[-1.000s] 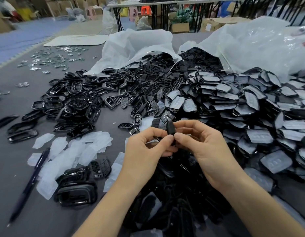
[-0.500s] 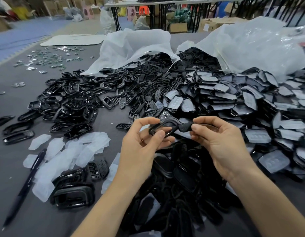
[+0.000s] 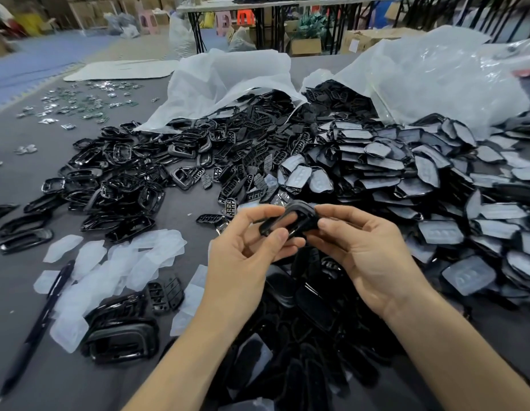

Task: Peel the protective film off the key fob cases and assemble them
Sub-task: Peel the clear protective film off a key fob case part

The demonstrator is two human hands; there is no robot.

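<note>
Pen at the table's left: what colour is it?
The pen is dark navy, almost black; head view.

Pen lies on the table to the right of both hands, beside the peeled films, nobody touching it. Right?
Wrong side. The head view shows the pen on the table to the left of the left hand and right hand, beside the peeled films, nobody touching it. Both hands hold a black key fob frame.

The left hand (image 3: pixel 243 262) and right hand (image 3: pixel 367 256) are bare; behind each wrist the forearm is bare too; thumbnails are short and plain.
</note>
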